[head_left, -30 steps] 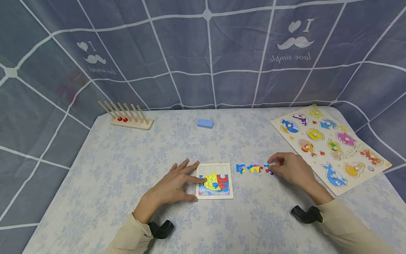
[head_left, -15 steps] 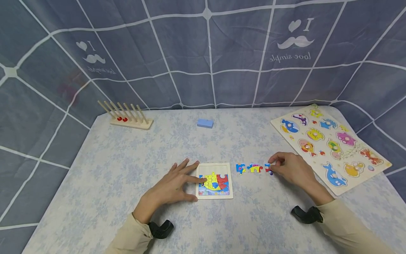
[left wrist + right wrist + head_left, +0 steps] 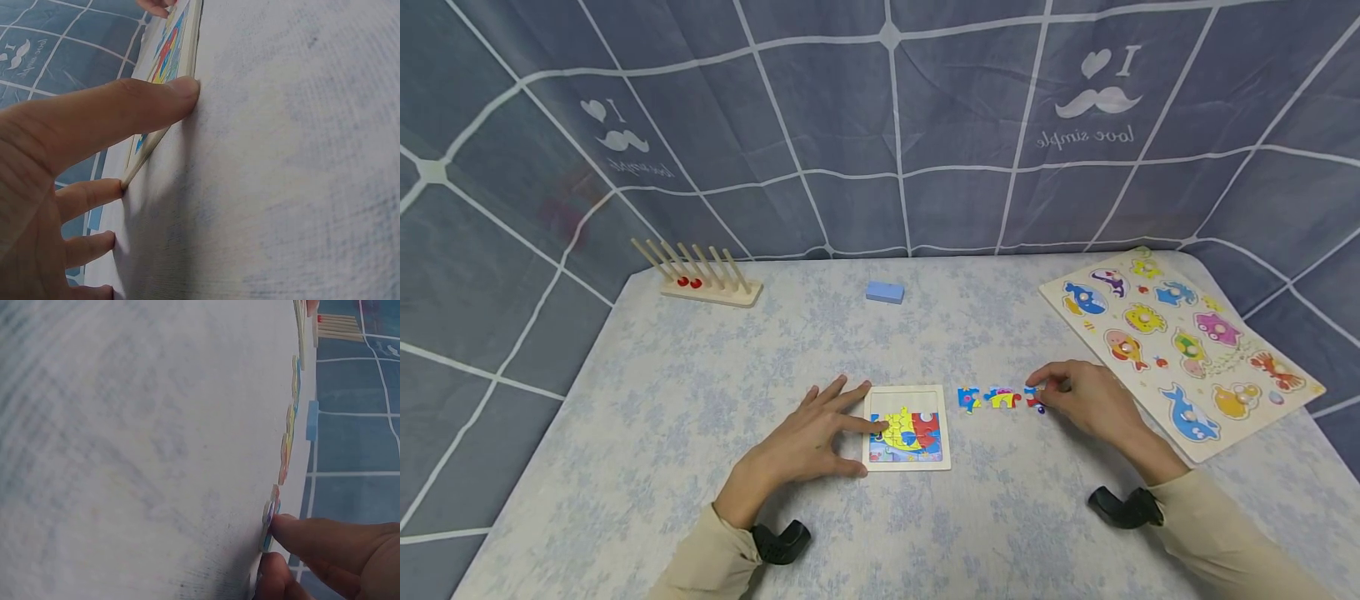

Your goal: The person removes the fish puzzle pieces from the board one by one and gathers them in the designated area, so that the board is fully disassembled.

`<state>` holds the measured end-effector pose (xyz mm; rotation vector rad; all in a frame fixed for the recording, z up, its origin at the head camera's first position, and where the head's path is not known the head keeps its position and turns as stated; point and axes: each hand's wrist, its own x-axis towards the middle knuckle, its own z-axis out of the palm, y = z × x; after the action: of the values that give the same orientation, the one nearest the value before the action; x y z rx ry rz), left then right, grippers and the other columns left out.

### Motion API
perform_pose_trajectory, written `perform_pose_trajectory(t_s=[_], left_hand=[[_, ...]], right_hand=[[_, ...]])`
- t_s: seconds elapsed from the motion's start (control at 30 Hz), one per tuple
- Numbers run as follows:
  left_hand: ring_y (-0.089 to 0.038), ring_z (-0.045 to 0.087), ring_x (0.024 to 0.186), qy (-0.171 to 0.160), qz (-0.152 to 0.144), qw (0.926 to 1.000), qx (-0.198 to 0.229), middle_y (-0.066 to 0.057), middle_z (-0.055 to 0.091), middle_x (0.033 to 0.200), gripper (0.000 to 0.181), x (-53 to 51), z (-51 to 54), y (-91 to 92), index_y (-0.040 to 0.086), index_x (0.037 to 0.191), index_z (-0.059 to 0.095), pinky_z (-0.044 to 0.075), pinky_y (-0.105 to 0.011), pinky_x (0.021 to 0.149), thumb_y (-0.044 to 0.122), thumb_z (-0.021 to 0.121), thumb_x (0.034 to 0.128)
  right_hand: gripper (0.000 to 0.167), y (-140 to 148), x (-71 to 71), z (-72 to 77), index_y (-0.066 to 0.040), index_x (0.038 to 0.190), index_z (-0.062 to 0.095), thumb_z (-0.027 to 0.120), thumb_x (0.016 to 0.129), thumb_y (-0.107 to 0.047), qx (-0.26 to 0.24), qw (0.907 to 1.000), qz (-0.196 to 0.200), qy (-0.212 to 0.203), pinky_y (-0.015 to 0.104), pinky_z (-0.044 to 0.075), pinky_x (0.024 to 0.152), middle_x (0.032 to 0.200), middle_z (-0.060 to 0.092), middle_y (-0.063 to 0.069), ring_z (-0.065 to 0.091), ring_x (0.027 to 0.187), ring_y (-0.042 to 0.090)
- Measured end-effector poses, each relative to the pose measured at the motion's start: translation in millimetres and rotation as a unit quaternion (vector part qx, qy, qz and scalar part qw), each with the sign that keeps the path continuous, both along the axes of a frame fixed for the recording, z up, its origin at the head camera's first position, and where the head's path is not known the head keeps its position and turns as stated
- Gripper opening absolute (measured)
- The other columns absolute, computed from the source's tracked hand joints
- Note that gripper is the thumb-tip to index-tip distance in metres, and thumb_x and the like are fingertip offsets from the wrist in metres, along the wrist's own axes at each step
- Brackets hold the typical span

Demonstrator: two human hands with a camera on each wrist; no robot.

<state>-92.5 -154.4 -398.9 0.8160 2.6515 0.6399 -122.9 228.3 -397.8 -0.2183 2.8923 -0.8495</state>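
Note:
A square wooden frame (image 3: 946,450) holds a partly filled jigsaw of a yellow and red picture; its top strip shows bare wood. My left hand (image 3: 808,437) lies spread at its left side, index finger on the jigsaw, thumb at the lower left corner. To the right of the frame lie a blue and yellow piece (image 3: 968,399) and a yellow and red piece (image 3: 1002,397). The thumb and fingers of my right hand (image 3: 1093,404) pinch a third, red and blue piece (image 3: 1032,399), also seen low in the right wrist view (image 3: 269,526).
At the back left stands a wooden peg rack (image 3: 715,290) with red beads. A blue block (image 3: 885,292) sits at the back middle. On the right lies a large sea-animal puzzle board (image 3: 1172,350), close beyond my right hand. A grey checked curtain (image 3: 850,125) hangs behind.
The right fingertips and the piece under them have shifted very slightly. My left hand and the frame have stayed in place.

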Motion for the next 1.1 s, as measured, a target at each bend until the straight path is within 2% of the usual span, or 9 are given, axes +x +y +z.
perform_pose_trajectory(t_s=[0.2, 0.3, 0.47, 0.73, 0.97, 1.1], left_hand=[[-0.04, 0.012, 0.148, 0.002, -0.001, 1.0, 0.002, -0.01, 0.03, 0.159, 0.06, -0.1, -0.1, 0.0, 0.028, 0.129, 0.068, 0.01, -0.067, 0.112, 0.036, 0.087, 0.0728], [-0.04, 0.012, 0.148, 0.003, -0.003, 1.0, 0.0, -0.01, 0.03, 0.159, 0.06, -0.2, -0.8, 0.0, 0.028, 0.129, 0.067, 0.01, -0.067, 0.112, 0.036, 0.087, 0.0729], [-0.04, 0.012, 0.148, 0.002, -0.002, 1.0, -0.003, -0.009, 0.029, 0.159, 0.061, -0.5, 0.1, 0.2, 0.028, 0.13, 0.067, 0.01, -0.067, 0.113, 0.037, 0.087, 0.0732], [-0.04, 0.011, 0.148, -0.002, -0.002, 1.0, -0.002, -0.009, 0.028, 0.159, 0.06, -0.1, 0.2, -0.7, 0.028, 0.13, 0.067, 0.009, -0.067, 0.113, 0.037, 0.086, 0.0738], [-0.042, 0.012, 0.147, 0.004, -0.011, 0.9999, -0.002, -0.01, 0.028, 0.159, 0.06, -0.9, 0.3, -2.6, 0.028, 0.131, 0.066, 0.011, -0.07, 0.111, 0.039, 0.084, 0.0755], [-0.042, 0.01, 0.147, 0.003, -0.018, 0.9998, -0.003, -0.009, 0.028, 0.16, 0.06, -1.4, 0.3, -2.8, 0.029, 0.132, 0.065, 0.011, -0.069, 0.111, 0.041, 0.083, 0.0766]], right_hand=[[0.016, -0.7, 0.2, 0.2, -0.013, 0.101, 0.075, 0.069, 0.086, -0.012, -0.003, 0.9999, -0.007, -0.008, 0.03, 0.037, 0.056, 0.076, 0.06, -0.004, 0.051, 0.066, 0.015], [0.021, -1.6, 1.5, 1.7, -0.012, 0.108, 0.074, 0.069, 0.087, -0.014, -0.01, 0.9998, -0.01, 0.012, 0.03, 0.037, 0.053, 0.08, 0.06, -0.001, 0.049, 0.063, 0.015], [0.026, -15.9, 2.7, 6.4, -0.009, 0.114, 0.071, 0.07, 0.089, -0.015, -0.055, 0.9972, -0.004, 0.051, 0.027, 0.038, 0.047, 0.085, 0.059, 0.002, 0.048, 0.055, 0.014], [0.017, -78.8, 5.2, 6.7, -0.009, 0.103, 0.075, 0.07, 0.086, -0.006, -0.085, 0.9936, 0.07, 0.024, 0.026, 0.04, 0.056, 0.079, 0.056, -0.003, 0.048, 0.064, 0.012], [0.025, -135.6, 9.3, 6.5, -0.008, 0.11, 0.074, 0.075, 0.086, -0.013, -0.066, 0.9864, 0.15, -0.008, 0.023, 0.031, 0.048, 0.071, 0.053, -0.009, 0.041, 0.052, 0.01], [0.028, -153.3, 13.2, 3.0, -0.008, 0.111, 0.074, 0.077, 0.083, -0.012, -0.056, 0.9841, 0.168, -0.018, 0.022, 0.033, 0.048, 0.068, 0.051, -0.01, 0.043, 0.053, 0.008]])
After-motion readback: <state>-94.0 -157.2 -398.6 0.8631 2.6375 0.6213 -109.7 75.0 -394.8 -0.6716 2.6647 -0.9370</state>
